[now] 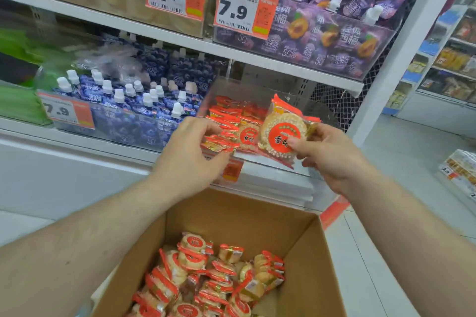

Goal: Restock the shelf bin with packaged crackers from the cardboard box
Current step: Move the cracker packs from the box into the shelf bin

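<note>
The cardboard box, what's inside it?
The cardboard box holds many cracker packs in red-orange wrappers, piled loosely. The pile covers its bottom, and the frame cuts off its near end.

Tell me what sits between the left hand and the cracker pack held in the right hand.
In the head view, crackers already stacked in the clear shelf bin fill that gap: one round pack faces out between the left hand and the held pack.

Orange-red wrappers with a red disc cover the pale crackers [282, 134], the cardboard box [257, 216] is plain brown, neighbouring pouches [144, 108] blue, white-capped.
</note>
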A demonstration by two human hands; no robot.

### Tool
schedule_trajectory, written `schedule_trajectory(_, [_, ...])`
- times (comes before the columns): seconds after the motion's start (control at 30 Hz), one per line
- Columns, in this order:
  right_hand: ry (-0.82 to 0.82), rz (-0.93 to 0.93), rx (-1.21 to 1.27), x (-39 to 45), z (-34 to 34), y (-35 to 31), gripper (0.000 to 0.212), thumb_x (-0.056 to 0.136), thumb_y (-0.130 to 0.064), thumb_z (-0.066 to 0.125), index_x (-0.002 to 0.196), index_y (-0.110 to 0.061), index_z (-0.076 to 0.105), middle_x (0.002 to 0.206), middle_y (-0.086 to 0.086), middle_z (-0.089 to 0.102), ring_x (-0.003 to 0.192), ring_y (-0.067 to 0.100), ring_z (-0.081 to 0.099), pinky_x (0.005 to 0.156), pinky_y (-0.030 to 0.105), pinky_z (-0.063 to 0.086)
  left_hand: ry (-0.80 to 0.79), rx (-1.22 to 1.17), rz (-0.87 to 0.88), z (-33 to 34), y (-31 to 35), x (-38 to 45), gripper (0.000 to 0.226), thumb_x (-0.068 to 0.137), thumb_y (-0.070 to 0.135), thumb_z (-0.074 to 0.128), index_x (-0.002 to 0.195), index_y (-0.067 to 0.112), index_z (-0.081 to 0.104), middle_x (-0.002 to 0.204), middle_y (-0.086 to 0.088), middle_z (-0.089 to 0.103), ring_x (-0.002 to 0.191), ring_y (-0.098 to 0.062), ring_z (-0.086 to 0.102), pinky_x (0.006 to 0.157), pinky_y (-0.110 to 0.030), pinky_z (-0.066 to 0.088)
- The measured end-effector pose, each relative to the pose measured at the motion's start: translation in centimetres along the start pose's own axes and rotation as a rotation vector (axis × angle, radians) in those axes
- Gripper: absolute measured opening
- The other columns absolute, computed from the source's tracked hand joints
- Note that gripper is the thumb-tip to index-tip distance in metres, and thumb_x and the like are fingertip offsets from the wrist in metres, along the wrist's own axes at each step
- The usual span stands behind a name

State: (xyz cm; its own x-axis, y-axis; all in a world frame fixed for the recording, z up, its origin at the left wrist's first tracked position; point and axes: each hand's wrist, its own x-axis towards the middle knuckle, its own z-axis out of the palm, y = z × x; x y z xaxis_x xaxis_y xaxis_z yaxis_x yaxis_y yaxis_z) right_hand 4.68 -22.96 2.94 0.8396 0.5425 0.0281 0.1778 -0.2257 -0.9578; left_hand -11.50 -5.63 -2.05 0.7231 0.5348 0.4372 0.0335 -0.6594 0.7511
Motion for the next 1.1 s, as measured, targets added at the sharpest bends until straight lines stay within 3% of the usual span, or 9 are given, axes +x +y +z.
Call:
schedule_trajectory(0.07, [-0.025, 0.072, -0.057, 3.1, 0.0, 0.6, 0.026, 0.081, -0.004, 0.076, 0.101, -0.012, 0.061, 0.090, 0.006, 0.067, 0.065, 0.016, 0.059, 0.058, 0.027, 0.045, 0.053, 0.149, 0.061, 0.1, -1.1, 0.5, 0.028, 0.080, 0.013, 0.069, 0.104, 0.022, 0.058, 0.105, 0.008, 0.050, 0.102, -0.009, 0.048, 0.092, -0.025, 0.038])
schedule_trajectory(0.17, [-0.077, 0.188, -0.137, 7.1, 1.3, 2.3, 0.035, 0.078, 0.004, 0.075, 0.106, -0.010, 0.059, 0.096, 0.010, 0.068, 0.071, 0.020, 0.065, 0.055, 0.028, 0.048, 0.013, 0.304, 0.126, 0.8, -2.3, 0.8, 0.028, 0.075, 0.016, 0.062, 0.103, 0.018, 0.065, 0.102, 0.006, 0.063, 0.103, -0.019, 0.057, 0.094, -0.039, 0.039])
schedule_trajectory(0.37, [-0.052, 0.272, -0.258, 12.0, 4.7, 4.6, 0.040, 0.076, 0.005, 0.077, 0.112, -0.004, 0.060, 0.104, 0.015, 0.070, 0.084, 0.027, 0.065, 0.063, 0.034, 0.055, -0.016, 0.346, 0.109, 2.2, -2.6, 0.7, 0.023, 0.072, 0.019, 0.056, 0.091, 0.022, 0.067, 0.096, 0.005, 0.064, 0.096, -0.021, 0.056, 0.084, -0.035, 0.036])
schedule_trajectory(0.57, [0.070, 0.230, -0.507, 13.2, 6.6, 5.2, 0.037, 0.067, -0.014, 0.089, 0.095, -0.005, 0.067, 0.087, 0.012, 0.073, 0.079, 0.025, 0.072, 0.068, 0.042, 0.062, 0.003, 0.333, 0.108, 2.6, -2.8, 0.5, 0.017, 0.069, 0.010, 0.062, 0.082, 0.021, 0.064, 0.089, 0.006, 0.060, 0.090, -0.020, 0.055, 0.080, -0.030, 0.035])
schedule_trajectory(0.67, [0.056, 0.228, -0.587, 13.0, 7.1, 5.2, 0.042, 0.070, -0.019, 0.087, 0.099, -0.005, 0.059, 0.088, 0.013, 0.072, 0.081, 0.026, 0.072, 0.073, 0.046, 0.061, -0.015, 0.333, 0.101, 2.6, -2.8, 0.5, 0.016, 0.070, 0.011, 0.062, 0.083, 0.021, 0.064, 0.091, 0.006, 0.058, 0.093, -0.020, 0.053, 0.085, -0.033, 0.038])
schedule_trajectory(0.83, [0.003, 0.180, -0.584, 12.9, 7.4, 5.1, 0.026, 0.077, -0.011, 0.081, 0.085, -0.018, 0.057, 0.096, 0.008, 0.070, 0.089, 0.025, 0.069, 0.081, 0.043, 0.060, -0.052, 0.355, 0.089, 2.5, -2.5, 0.5, 0.017, 0.075, 0.015, 0.063, 0.091, 0.021, 0.066, 0.099, 0.008, 0.056, 0.100, -0.017, 0.050, 0.093, -0.033, 0.037])
schedule_trajectory(0.93, [-0.039, 0.195, -0.541, 12.6, 7.1, 5.1, 0.032, 0.075, -0.007, 0.081, 0.096, -0.018, 0.059, 0.100, 0.006, 0.070, 0.089, 0.022, 0.068, 0.076, 0.038, 0.059, -0.076, 0.379, 0.089, 2.3, -2.4, 0.5, 0.019, 0.077, 0.018, 0.062, 0.095, 0.023, 0.066, 0.101, 0.010, 0.055, 0.102, -0.015, 0.050, 0.097, -0.034, 0.037])
schedule_trajectory(1.03, [-0.063, 0.246, -0.553, 11.7, 6.5, 4.1, 0.033, 0.077, -0.008, 0.080, 0.092, -0.012, 0.051, 0.090, 0.006, 0.064, 0.079, 0.017, 0.061, 0.077, 0.038, 0.056, -0.096, 0.466, 0.118, 2.2, -2.4, 0.2, 0.023, 0.079, 0.022, 0.059, 0.101, 0.027, 0.063, 0.107, 0.012, 0.053, 0.110, -0.012, 0.047, 0.110, -0.039, 0.024])
schedule_trajectory(1.1, [-0.025, 0.242, -0.625, 10.5, 6.2, 3.0, 0.037, 0.080, -0.014, 0.079, 0.096, -0.010, 0.045, 0.090, 0.005, 0.058, 0.079, 0.020, 0.057, 0.076, 0.039, 0.053, -0.088, 0.515, 0.209, 2.1, -2.5, -0.1, 0.026, 0.075, 0.021, 0.058, 0.099, 0.026, 0.063, 0.104, 0.011, 0.055, 0.110, -0.014, 0.048, 0.107, -0.042, 0.019])
